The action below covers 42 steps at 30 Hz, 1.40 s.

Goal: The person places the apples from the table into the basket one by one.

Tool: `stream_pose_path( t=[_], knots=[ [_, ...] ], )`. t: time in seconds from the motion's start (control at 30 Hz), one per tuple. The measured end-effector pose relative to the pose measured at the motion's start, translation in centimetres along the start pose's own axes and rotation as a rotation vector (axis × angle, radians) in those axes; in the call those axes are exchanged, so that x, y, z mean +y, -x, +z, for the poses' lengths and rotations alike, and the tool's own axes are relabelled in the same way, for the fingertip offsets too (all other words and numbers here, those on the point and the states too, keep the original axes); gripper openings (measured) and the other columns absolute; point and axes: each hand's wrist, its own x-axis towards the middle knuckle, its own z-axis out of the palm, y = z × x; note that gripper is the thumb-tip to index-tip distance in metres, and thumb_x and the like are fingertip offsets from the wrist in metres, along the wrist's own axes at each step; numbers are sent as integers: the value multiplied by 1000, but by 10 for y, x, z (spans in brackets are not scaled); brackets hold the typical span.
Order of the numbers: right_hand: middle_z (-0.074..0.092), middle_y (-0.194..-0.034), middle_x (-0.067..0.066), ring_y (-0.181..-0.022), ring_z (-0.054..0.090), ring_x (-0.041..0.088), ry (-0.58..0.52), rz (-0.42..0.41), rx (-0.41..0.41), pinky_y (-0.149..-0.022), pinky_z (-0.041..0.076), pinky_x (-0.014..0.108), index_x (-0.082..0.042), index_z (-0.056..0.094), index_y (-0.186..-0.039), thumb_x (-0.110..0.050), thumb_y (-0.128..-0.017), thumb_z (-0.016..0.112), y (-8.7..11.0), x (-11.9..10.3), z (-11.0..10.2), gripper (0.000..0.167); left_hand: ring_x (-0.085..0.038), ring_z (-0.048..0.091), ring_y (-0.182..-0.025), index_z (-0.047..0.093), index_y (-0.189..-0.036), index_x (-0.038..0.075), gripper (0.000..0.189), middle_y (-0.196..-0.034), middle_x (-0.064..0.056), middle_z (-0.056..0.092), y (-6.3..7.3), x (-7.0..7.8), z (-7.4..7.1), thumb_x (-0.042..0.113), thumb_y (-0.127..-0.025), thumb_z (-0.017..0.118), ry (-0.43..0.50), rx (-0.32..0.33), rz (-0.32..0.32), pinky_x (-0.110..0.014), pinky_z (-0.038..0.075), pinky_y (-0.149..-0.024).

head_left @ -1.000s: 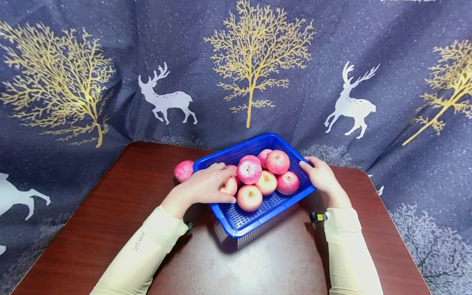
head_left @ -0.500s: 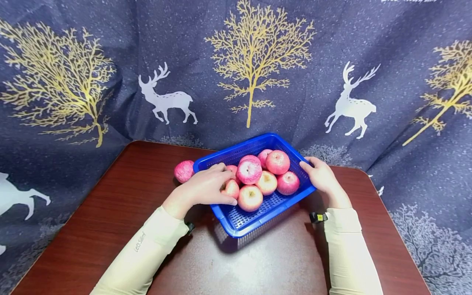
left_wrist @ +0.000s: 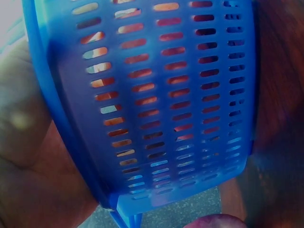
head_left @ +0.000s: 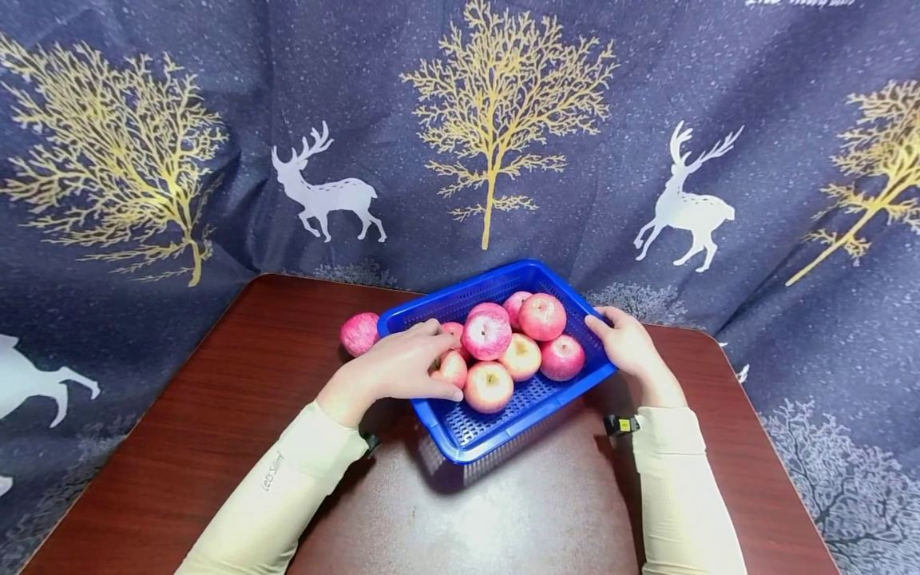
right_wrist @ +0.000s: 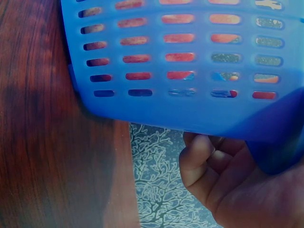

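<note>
A blue plastic basket [head_left: 535, 415] with slotted walls stands slantwise at the back of the table and holds several red-and-yellow apples. Over its left rim reaches my left hand [head_left: 395, 363], thumb and fingers spread round an apple [head_left: 451, 370] in the left part of the basket; the palm side is hidden in the head view. At the right end, my right hand [head_left: 628, 343] grips the rim, its thumb on top. The right wrist view shows curled fingers [right_wrist: 197, 156] beside the slotted wall. One topmost apple [head_left: 487, 331] rests on the others.
A loose apple [head_left: 359, 334] lies on the brown table [head_left: 237, 399], just outside the basket's left corner. A dark cloth [head_left: 431, 231] with trees and deer hangs right behind the table's back edge.
Since the earliest frame, the apple by my left hand has turned and shifted slightly right, with the neighbouring front apple nudged along. Over the last half second, hands and basket stay practically still.
</note>
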Motion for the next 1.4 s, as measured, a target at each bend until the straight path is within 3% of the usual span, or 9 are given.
stream_pose_path(
  t=[0.2,0.37,0.43,0.57,0.77,1.07,1.4],
  knots=[
    [68,-140,28,-122,65,43,8,-10,2,-110,45,59,1,64,-148,-43,-116,53,0,1,0,56,-15,52,-95,72,-115,26,48,-98,3,55,0,-3,-1,64,-89,86,13,8,28,-37,48,-75],
    [67,-141,28,-122,65,43,9,-12,-1,-110,45,59,1,64,-148,-43,-116,53,0,1,0,56,-14,55,-96,76,-132,23,60,-103,3,59,0,-6,-6,65,-91,83,36,34,19,-36,48,-76],
    [67,-141,28,-123,65,43,8,-14,1,-110,45,59,1,64,-148,-43,-116,53,0,1,0,56,-15,57,-100,75,-140,20,67,-110,1,64,1,-9,-10,66,-92,82,55,50,14,-37,50,-81],
    [67,-141,28,-123,64,44,4,-15,2,-111,45,59,1,64,-148,-43,-116,53,1,0,0,55,-22,64,-111,76,-142,14,69,-123,-7,69,5,-16,-18,64,-93,81,112,96,18,-42,55,-95],
    [66,-143,29,-125,63,45,-4,-4,2,-112,43,60,2,62,-150,-43,-116,53,2,-3,0,57,-27,67,-118,76,-139,9,68,-129,-12,70,10,-26,-34,58,-93,86,120,193,-8,-47,57,-102],
    [65,-144,30,-125,64,45,-7,6,-5,-111,45,60,2,61,-151,-43,-116,53,2,-2,0,57,-30,66,-117,76,-135,10,49,-125,-10,71,20,-47,-50,42,-99,85,166,424,-38,-50,55,-101],
    [66,-143,29,-124,64,45,-7,3,-6,-111,45,60,2,61,-151,-44,-116,53,1,-1,0,58,-35,68,-115,76,-134,4,45,-125,-15,72,31,-68,-60,28,-97,87,172,573,-110,-54,53,-101]
  ],
)
